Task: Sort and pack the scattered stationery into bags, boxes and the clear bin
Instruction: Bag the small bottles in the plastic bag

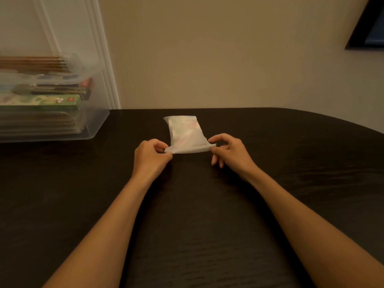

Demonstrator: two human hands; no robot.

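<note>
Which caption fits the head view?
Left hand and right hand pinch the near edge of a frosted bag on the dark table.

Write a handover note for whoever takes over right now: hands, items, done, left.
Left hand pinches the frosted bag at its near left corner; right hand pinches the near right corner.
Bag lies on the dark table; contents too blurred to name.
Clear bin, far left, already holds a green box and other stacked items.
Left: probably seal the bag, then put it in the bin.

single head view, looks forward and down over dark table [207, 225], wall close behind.
</note>
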